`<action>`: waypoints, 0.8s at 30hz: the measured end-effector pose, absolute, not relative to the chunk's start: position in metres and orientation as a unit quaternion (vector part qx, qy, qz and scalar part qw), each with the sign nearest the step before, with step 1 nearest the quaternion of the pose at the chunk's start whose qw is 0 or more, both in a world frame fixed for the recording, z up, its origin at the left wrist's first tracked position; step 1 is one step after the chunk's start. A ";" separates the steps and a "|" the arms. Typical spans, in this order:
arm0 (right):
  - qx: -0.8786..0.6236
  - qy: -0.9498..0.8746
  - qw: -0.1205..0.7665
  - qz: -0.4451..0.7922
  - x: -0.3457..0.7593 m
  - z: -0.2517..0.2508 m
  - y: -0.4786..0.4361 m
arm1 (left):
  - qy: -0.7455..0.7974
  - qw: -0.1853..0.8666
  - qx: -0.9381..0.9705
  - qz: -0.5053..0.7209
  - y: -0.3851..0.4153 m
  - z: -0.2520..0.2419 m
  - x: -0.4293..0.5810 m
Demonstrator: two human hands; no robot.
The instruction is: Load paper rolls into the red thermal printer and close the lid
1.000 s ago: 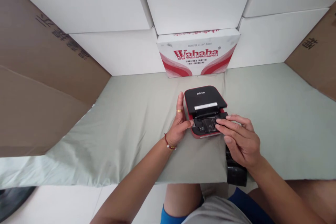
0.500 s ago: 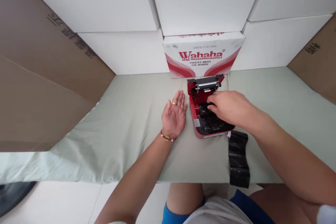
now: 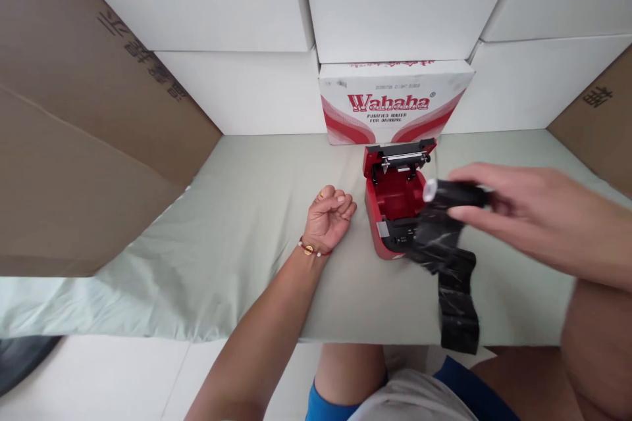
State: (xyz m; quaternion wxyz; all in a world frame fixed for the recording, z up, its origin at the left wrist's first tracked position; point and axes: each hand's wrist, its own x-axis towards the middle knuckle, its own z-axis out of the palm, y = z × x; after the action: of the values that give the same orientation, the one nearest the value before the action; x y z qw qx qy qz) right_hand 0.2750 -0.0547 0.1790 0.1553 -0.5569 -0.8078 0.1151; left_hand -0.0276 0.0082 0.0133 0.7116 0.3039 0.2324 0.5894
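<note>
A red and black label printer point(image 3: 395, 200) stands on the cloth with its lid tilted up and its red inner bay showing. To its right, my right hand point(image 3: 523, 210) grips a roll of black ribbon point(image 3: 457, 193) with a white core end. From the roll a loose strip of thin black film point(image 3: 457, 306) trails past the printer's front right corner and over the table's front edge; part of it is blurred by motion. Left of the printer, my left hand point(image 3: 328, 220) rests palm up with its fingers curled in, holding nothing.
A white and red Wahaha water carton point(image 3: 395, 105) lies behind the printer against stacked white boxes point(image 3: 237, 92). Brown cardboard panels point(image 3: 99, 145) flank the left and right sides. Pale green cloth point(image 3: 237, 210) covers the table.
My right hand has lifted the ribbon roll out of the printer's bay and moved right, drawing film with it. My left hand's fingers have curled from flat to closed.
</note>
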 end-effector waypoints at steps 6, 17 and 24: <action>-0.672 -0.712 0.048 0.199 0.405 0.145 -0.075 | 0.223 0.777 0.261 0.528 0.001 0.021 -0.023; -0.628 -0.752 0.122 0.157 0.329 0.065 -0.111 | 0.232 0.792 0.250 0.506 0.000 0.021 -0.020; -0.618 -0.754 0.072 0.211 0.311 0.040 -0.119 | 0.239 0.792 0.231 0.512 0.001 0.019 -0.018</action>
State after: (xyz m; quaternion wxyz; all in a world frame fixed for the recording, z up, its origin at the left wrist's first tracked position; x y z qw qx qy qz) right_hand 0.3115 -0.1192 0.0405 0.0721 -0.6179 -0.7540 0.2110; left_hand -0.0183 0.0013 0.0189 0.7920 0.2312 0.2388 0.5121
